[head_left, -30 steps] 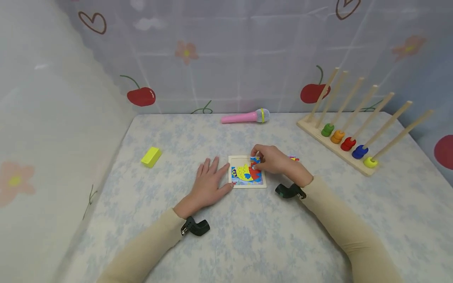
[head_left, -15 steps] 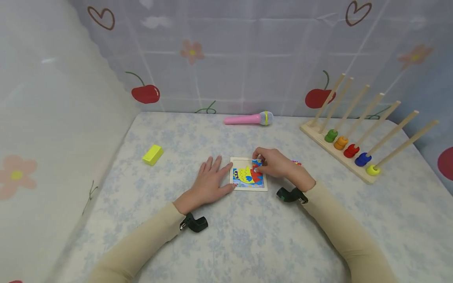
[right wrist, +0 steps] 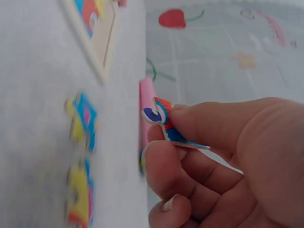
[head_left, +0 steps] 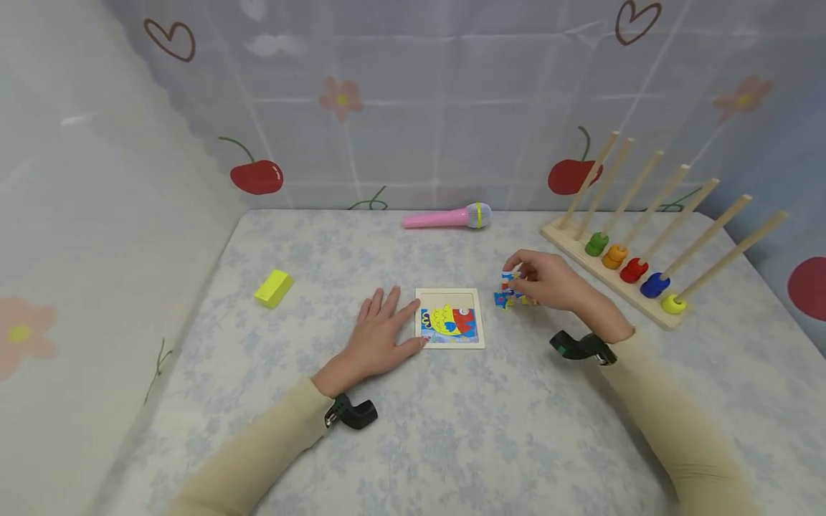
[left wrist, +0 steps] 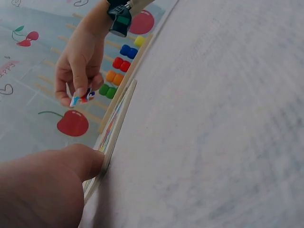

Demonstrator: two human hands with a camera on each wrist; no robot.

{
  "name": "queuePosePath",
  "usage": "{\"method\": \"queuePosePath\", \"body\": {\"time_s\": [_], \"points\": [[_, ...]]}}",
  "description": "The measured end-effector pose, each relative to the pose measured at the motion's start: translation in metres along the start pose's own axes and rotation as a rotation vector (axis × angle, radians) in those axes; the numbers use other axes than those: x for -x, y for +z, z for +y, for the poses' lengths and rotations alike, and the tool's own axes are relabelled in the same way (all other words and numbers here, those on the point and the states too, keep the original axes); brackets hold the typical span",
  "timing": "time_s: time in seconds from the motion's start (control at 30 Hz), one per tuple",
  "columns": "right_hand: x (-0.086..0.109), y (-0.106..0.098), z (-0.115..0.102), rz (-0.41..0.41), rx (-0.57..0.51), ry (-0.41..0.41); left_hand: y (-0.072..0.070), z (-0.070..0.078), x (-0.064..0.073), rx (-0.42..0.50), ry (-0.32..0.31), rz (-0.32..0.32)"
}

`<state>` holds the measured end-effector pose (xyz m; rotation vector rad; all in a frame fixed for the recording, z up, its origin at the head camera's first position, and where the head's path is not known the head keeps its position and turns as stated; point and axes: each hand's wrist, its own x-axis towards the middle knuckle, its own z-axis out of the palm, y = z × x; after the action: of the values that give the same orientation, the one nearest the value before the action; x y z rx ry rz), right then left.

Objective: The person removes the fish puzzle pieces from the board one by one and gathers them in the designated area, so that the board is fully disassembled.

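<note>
A square wooden puzzle tray (head_left: 449, 345) lies flat mid-table. Fish-picture pieces (head_left: 448, 322) fill its lower part, while the bare wooden bottom shows along the top. The left hand (head_left: 377, 339) rests at the tray's left edge with fingers spread, and its thumb touches the rim in the left wrist view. To the right of the tray, the right hand (head_left: 547, 281) pinches a small puzzle piece (right wrist: 164, 121) between thumb and fingers; blue, red and a purple-and-white shape show on it. Below it, loose puzzle pieces (right wrist: 84, 118) lie on the table, partly covered by the hand in the head view.
A pink toy microphone (head_left: 445, 217) lies at the table's back edge. On the right stands a wooden peg rack (head_left: 613, 272) with coloured beads and tall sticks. A yellow block (head_left: 274, 289) lies to the left. A printed curtain (head_left: 400, 107) hangs behind.
The right hand has moved right, from the tray's upper right corner to above the loose pieces, holding a piece. The blue-and-red piece no longer shows in that corner. The left hand stays put.
</note>
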<state>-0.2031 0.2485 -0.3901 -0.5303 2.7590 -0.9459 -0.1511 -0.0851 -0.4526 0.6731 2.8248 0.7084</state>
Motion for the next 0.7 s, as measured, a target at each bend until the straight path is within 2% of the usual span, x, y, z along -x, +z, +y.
{"method": "queuePosePath", "body": {"time_s": [0.13,0.2,0.47,0.57,0.7], "points": [[0.017,-0.011,0.019,0.026,-0.024,0.106,0.001,0.000,0.000,-0.007,0.000,0.007],[0.024,-0.014,0.027,0.036,-0.040,0.134,0.001,0.001,0.000,-0.009,0.004,0.015],[0.030,-0.019,0.053,0.044,-0.010,0.179,0.000,0.001,0.003,0.006,0.009,0.025],[0.031,-0.022,0.059,0.040,-0.041,0.190,0.002,0.000,0.002,-0.001,0.009,0.023],[0.030,-0.020,0.065,-0.007,-0.101,0.215,0.002,-0.001,0.001,-0.017,0.003,0.013]]}}
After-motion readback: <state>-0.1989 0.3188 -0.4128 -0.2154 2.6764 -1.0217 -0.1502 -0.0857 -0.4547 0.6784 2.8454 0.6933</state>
